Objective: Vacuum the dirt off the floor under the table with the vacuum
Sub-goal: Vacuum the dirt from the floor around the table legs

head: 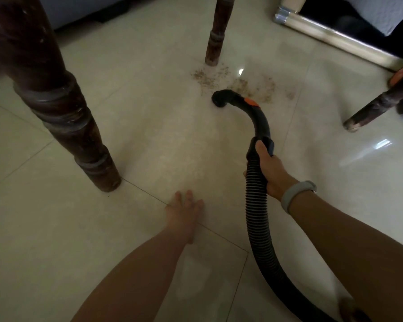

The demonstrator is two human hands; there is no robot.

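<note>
the vacuum's curved black nozzle (221, 99) sits on the glossy tile floor (56, 228) at the edge of gritty brown dirt (240, 83). right hand (271, 169) grips the ribbed hose (257, 205); left hand (184, 209) rests flat, fingers spread. turned wooden table legs (215, 33) flank the dirt.

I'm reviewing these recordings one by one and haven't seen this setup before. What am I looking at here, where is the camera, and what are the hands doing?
No robot here: the single picture comes from a wide-angle camera worn on a person's head, looking down at their own arms. The right hand grips the vacuum hose where it joins the curved black handle. The nozzle sits beside a patch of dirt on the tiled floor. The left hand lies open, fingers spread on the floor. The dark turned posts are table legs.
</note>
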